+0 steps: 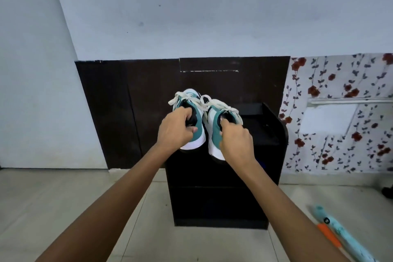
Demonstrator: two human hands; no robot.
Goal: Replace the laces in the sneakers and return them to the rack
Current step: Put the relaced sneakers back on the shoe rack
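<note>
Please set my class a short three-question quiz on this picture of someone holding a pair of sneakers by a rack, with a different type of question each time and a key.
1. True or false: the left hand and the right hand each grip one of the sneakers at its opening.
2. What colour are the laces? A black, B white, C orange.
3. In a few words: which piece of furniture stands just below and behind the pair?

Key: 1 true. 2 B. 3 the black rack.
</note>
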